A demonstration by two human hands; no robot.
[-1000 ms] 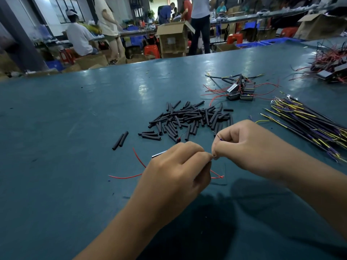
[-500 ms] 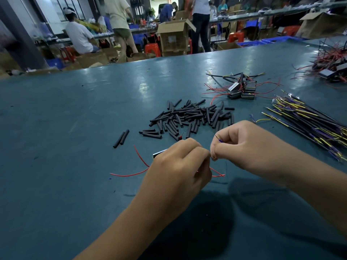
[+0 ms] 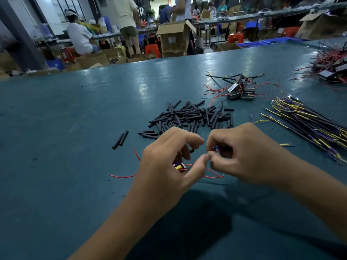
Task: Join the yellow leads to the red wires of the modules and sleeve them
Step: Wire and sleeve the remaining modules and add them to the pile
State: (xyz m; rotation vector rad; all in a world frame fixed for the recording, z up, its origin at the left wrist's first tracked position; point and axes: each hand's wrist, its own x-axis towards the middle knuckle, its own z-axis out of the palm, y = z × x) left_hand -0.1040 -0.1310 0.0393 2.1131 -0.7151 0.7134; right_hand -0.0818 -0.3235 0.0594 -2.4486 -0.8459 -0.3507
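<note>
— Teal and scuffed, the worktop (image 3: pixel 75 117) carries everything; where are the two hands over it?

— Low in the middle, knuckles up, forearms coming in from the near edge. The left hand (image 3: pixel 165 166) is turned a little on its side, its fingers curled loosely over a small part with yellow and red on it, and its thumb reaches right to meet the other hand.

— And the right hand (image 3: pixel 242 154)?

— Curled. Its thumb and forefinger pinch a thin red wire (image 3: pixel 214 174) right at the spot where the left thumb tip touches. A short blue and yellow wire end (image 3: pixel 216 147) sticks out leftward from between the right fingers.

— Does the left hand hold that red wire too?

— The thumb presses at the joint, and the curled fingers keep the small part; whether the forefinger closes on the wire cannot be told.

— How does the wire lie?

— It loops from the pinch down onto the worktop below the hands, and another red strand (image 3: pixel 122 176) trails out to the left of the left wrist.

— What lies beyond?

— A scattered heap of short black sleeve tubes (image 3: pixel 193 115) just past the fingers, two more black tubes (image 3: pixel 120 139) apart to the left. Farther back, a cluster of small black box modules with red wires (image 3: pixel 241 91). To the right, a long bundle of black leads with yellow and purple ends (image 3: pixel 304 121).
</note>
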